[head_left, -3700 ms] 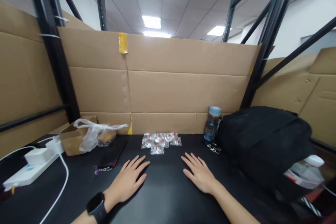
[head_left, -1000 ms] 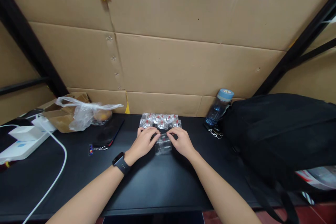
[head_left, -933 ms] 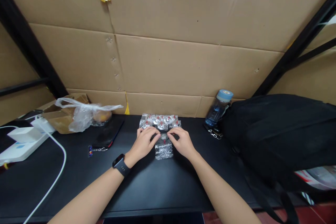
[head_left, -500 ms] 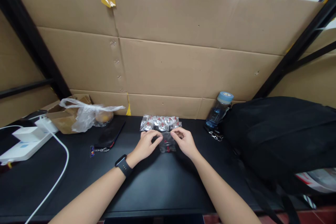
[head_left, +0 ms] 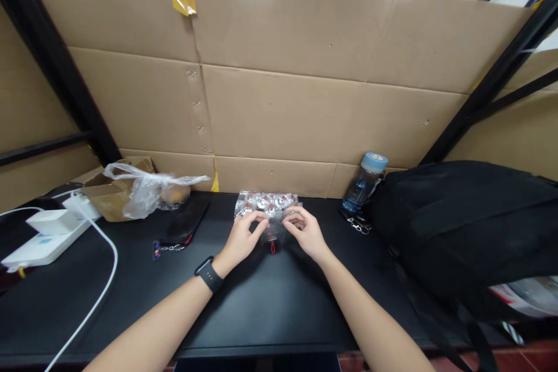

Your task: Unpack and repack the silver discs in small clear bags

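Observation:
Between my hands is a small clear plastic bag [head_left: 274, 231] with a dark item and a red loop at its lower edge. My left hand [head_left: 244, 234] pinches the bag's upper left edge between thumb and fingers. On the other side my right hand [head_left: 307, 235] pinches the upper right edge, fingertips curled. Just behind the hands lie several clear packets [head_left: 265, 201] in a row, each with a round silvery item and a red bit. What exactly the bag's dark item is, I cannot make out.
Left on the black table [head_left: 261, 314] are a power strip [head_left: 43, 244] with a white cable, a cardboard box [head_left: 108, 200], a plastic bag [head_left: 150, 195] and a black pouch [head_left: 185, 224]. At right stand a blue-capped bottle [head_left: 364, 183] and a black backpack [head_left: 462, 226]. Cardboard walls the back.
The red loop now hangs out below the small bag, where before it lay within the bag's outline. Both hands stay about where they were, fingers slightly shifted.

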The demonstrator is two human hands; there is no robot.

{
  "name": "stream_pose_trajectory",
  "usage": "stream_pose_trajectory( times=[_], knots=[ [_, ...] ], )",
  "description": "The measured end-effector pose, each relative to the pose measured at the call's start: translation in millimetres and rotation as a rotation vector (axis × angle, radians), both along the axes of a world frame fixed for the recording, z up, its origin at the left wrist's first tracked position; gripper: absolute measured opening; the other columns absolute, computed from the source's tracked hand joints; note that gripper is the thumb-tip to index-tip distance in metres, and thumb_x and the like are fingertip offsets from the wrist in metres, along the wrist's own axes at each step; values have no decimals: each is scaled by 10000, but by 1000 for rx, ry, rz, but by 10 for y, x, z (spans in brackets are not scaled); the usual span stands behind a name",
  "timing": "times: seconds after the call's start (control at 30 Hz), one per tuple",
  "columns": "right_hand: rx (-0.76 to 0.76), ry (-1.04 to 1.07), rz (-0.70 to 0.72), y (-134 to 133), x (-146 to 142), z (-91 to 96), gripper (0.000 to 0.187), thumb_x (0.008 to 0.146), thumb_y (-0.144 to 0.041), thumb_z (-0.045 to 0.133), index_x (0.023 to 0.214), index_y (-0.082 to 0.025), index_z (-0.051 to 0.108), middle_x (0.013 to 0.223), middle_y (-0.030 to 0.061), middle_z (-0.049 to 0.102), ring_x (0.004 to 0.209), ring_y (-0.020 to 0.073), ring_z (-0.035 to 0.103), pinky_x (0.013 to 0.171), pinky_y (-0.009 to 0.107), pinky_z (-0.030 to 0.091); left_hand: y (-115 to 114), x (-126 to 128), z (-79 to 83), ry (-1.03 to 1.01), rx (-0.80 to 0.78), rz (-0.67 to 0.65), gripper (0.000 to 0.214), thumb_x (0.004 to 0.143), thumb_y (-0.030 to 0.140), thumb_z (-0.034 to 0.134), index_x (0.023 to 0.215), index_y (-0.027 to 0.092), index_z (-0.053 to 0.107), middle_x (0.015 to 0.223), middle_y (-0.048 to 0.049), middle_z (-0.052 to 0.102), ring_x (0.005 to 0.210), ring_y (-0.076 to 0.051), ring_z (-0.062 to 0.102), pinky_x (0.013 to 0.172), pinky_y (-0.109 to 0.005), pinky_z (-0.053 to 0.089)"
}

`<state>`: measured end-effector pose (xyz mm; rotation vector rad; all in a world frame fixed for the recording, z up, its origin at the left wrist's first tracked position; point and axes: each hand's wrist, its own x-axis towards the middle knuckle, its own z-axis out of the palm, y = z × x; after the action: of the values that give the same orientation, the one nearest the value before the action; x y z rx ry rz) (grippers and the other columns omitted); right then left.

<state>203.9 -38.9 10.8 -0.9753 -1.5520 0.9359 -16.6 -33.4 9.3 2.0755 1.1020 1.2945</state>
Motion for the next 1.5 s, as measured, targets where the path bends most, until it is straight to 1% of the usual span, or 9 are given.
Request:
stream_pose_trajectory(
  times=[0.3, 0.53, 0.67, 0.8, 0.97, 1.07, 1.27, 1.4, 1.5],
  knots=[
    [-36, 164, -38, -4, -5, 21, 450, 774, -354, 782, 1144, -243, 552, 891, 32, 713, 787, 185, 691, 790, 326, 547, 7, -10, -11, -53, -79, -20, 260, 913, 331, 614, 1154, 251, 556, 900, -1, 747, 927, -196, 708, 953, -341, 470],
    [-115, 104, -19, -40, -23, 54, 448, 746, -380, 802, 1112, -225, 595, 771, 16, 737, 712, 192, 689, 761, 328, 536, -4, -19, 38, -58, -64, 111, 330, 880, 318, 643, 1179, 271, 513, 833, 23, 748, 955, -205, 702, 930, -354, 459],
    [-158, 123, -65, -48, -27, 90, 459, 705, -404, 828, 1058, -207, 610, 742, 23, 737, 682, 196, 683, 732, 331, 531, -62, -66, 117, 84, 80, 220, 227, 917, 346, 585, 1121, 252, 551, 1000, -29, 730, 1015, -226, 664, 936, -392, 422],
    [-213, 153, -107, -48, -29, 79, 465, 699, -407, 828, 1042, -200, 592, 707, 8, 709, 625, 166, 630, 591, 273, 471, -148, -63, 172, 356, 319, 16, 390, 816, 423, 723, 1141, 244, 605, 1181, -80, 675, 1159, -279, 579, 970, -412, 366],
    [-230, 154, -43, -80, -74, 94, 487, 725, -429, 803, 1095, -210, 576, 747, 10, 700, 636, 158, 603, 535, 247, 410, -164, 0, 112, 479, 352, -24, 221, 972, 224, 511, 1081, 289, 692, 1106, -44, 732, 1072, -221, 621, 938, -408, 318],
    [-220, 140, -37, -80, -67, 113, 457, 761, -445, 758, 1114, -220, 575, 860, 37, 719, 721, 174, 628, 555, 249, 419, -47, -123, 115, 459, 335, 74, 247, 980, 221, 481, 1021, 292, 714, 1081, -36, 748, 1039, -218, 630, 940, -420, 303],
    [-209, 92, -18, -46, -19, 84, 424, 786, -414, 725, 1138, -235, 570, 879, 25, 703, 742, 170, 624, 569, 246, 415, 392, -753, 130, 431, 260, 555, 295, 1002, 251, 391, 1078, 256, 676, 1160, -71, 726, 1116, -253, 588, 1011, -487, 217],
    [-201, 64, 27, -50, -35, 75, 401, 802, -400, 720, 1133, -229, 573, 854, 16, 687, 754, 164, 623, 589, 247, 414, 600, -1001, -64, 616, 63, 564, 236, 951, 300, 475, 949, 239, 703, 1082, -99, 739, 1190, -322, 511, 975, -514, 254],
    [-188, 43, 35, -54, -37, 87, 394, 798, -387, 720, 1126, -221, 575, 849, 20, 688, 784, 173, 632, 607, 253, 418, 640, -998, -162, 674, -10, 563, 228, 892, 239, 516, 1036, 226, 692, 1128, -128, 720, 1209, -347, 481, 961, -518, 287]
  ],
)
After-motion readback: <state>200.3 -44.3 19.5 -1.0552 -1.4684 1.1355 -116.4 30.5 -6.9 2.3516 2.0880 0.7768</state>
